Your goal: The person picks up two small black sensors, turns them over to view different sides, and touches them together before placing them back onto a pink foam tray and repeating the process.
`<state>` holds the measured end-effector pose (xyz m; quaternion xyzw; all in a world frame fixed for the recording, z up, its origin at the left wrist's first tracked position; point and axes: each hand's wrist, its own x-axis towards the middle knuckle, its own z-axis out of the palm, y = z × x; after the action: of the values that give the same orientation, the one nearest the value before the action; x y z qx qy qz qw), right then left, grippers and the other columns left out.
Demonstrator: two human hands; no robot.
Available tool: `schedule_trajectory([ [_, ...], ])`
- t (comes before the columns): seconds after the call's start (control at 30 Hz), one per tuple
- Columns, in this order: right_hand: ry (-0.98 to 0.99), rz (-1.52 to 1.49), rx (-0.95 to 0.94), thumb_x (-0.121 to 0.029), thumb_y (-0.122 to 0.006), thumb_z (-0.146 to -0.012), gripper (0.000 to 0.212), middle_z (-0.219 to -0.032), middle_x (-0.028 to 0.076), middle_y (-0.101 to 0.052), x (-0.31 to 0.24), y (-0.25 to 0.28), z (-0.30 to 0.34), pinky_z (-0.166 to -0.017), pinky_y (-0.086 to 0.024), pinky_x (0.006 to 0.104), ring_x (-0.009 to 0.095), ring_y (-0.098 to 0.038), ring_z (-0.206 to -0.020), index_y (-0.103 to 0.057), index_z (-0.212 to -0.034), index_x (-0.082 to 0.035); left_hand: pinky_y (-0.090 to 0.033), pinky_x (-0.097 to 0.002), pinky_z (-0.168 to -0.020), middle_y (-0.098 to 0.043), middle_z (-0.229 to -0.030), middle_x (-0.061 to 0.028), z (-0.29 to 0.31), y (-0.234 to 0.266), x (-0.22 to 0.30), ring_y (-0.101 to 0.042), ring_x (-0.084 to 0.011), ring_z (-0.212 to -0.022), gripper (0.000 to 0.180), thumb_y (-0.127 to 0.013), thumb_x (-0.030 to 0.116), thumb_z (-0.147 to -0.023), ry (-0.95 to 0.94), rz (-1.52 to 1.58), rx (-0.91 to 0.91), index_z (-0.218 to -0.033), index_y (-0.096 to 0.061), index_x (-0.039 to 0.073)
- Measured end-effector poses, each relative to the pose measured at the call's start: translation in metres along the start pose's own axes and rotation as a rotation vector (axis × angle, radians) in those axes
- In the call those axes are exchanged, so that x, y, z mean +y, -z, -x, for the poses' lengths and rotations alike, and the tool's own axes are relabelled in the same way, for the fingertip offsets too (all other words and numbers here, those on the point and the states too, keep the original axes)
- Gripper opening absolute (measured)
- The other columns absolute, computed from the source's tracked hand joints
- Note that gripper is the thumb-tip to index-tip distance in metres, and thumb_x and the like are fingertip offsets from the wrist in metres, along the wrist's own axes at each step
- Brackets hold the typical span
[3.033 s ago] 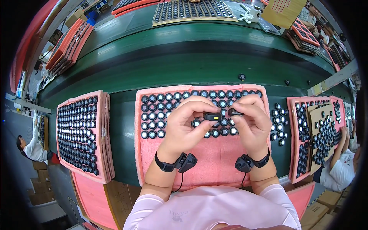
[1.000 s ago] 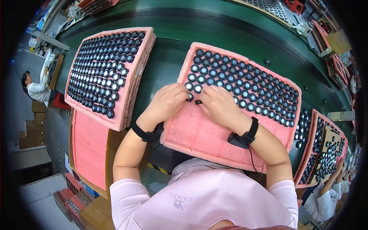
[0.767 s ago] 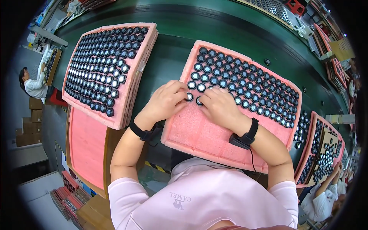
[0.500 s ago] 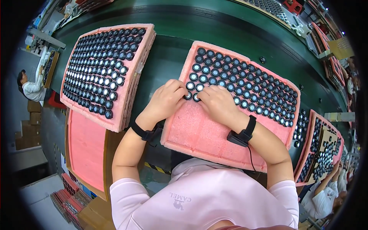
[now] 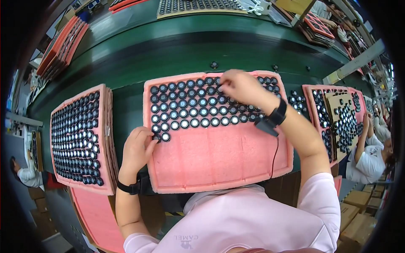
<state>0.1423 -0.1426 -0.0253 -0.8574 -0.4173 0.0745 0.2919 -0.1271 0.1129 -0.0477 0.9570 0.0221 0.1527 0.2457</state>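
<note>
A pink foam tray (image 5: pixel 206 162) lies before me, its far part filled with rows of round black parts (image 5: pixel 194 112) with pale, shiny centres. At the tray's left edge my left hand (image 5: pixel 137 149) has its thumb and fingertips closed about the end part (image 5: pixel 156 138) of a short row, beside one more part (image 5: pixel 166 137). My right hand (image 5: pixel 241 87) hovers above the far rows, right of the tray's middle, its fingers bent and pointing left. Motion smears it, so whether it holds anything is unclear. It hides several parts beneath it.
A stack of filled pink trays (image 5: pixel 80 143) stands at left. Loose round parts (image 5: pixel 214 65) lie on the green conveyor belt (image 5: pixel 168 55) beyond my tray, more (image 5: pixel 297 102) to its right. A person (image 5: pixel 369 156) works at another tray (image 5: pixel 329 122) further right.
My right hand has left the short row beside my left hand and moved to the far side of the tray. My left hand remains at the row's end. The whole view has shifted.
</note>
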Motion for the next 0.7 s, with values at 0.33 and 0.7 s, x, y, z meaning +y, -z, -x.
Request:
schedule_trajectory([
  [0.33, -0.428, 0.531, 0.266, -0.028, -0.072, -0.078, 0.033, -0.1, 0.016, -0.067, 0.199, 0.071, -0.011, -0.083, -0.052, 0.04, 0.034, -0.064, -0.097, -0.067, -0.101, -0.005, -0.051, -0.0305, -0.069, -0.06, -0.085, -0.0114, -0.09, -0.004, 0.045, -0.063, -0.0236, -0.079, 0.012, -0.068, 0.003, -0.08, -0.012, 0.22, -0.003, -0.089, -0.06, 0.0],
  [0.7, -0.172, -0.404, 0.227, -0.014, -0.077, -0.077, 0.038, -0.094, 0.01, -0.066, 0.077, 0.044, 0.018, -0.071, -0.053, 0.0282, 0.014, -0.065, -0.078, -0.059, -0.109, -0.004, -0.052, -0.0402, -0.076, -0.067, -0.098, -0.0164, -0.257, -0.08, 0.061, -0.066, -0.031, -0.086, 0.025, -0.065, 0.026, -0.084, 0.235, -0.084, -0.404, -0.093, -0.065, 0.003],
])
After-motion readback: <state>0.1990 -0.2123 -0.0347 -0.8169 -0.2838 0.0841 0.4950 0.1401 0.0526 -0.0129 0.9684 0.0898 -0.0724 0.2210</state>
